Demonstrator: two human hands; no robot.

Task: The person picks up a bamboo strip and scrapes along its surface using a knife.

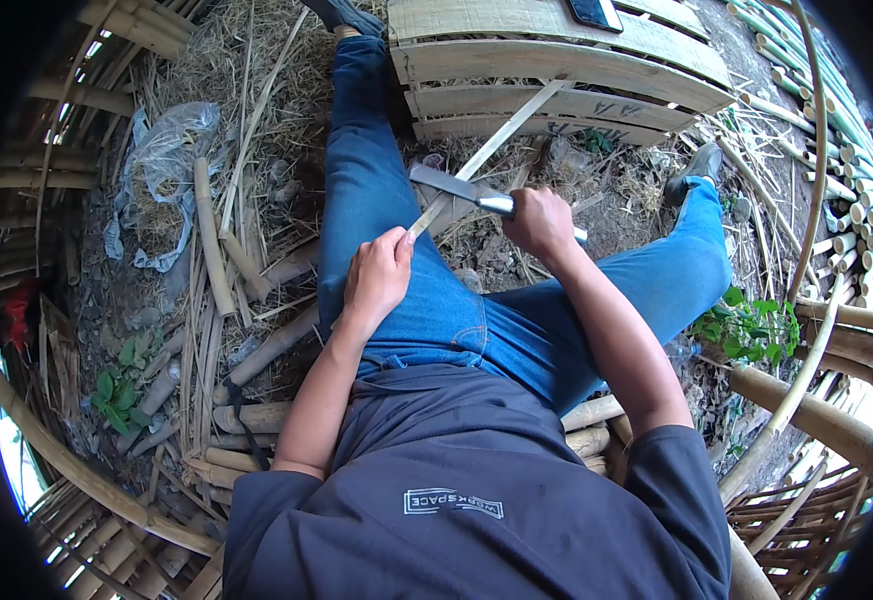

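Bamboo strip [502, 136], one; knife [459, 188], one

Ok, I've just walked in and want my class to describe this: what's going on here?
A person in jeans is working with both hands. The left hand grips the near end of a pale strip that points toward a slatted wooden crate. The right hand holds a knife, its blade crossing the strip; whether they touch is unclear.
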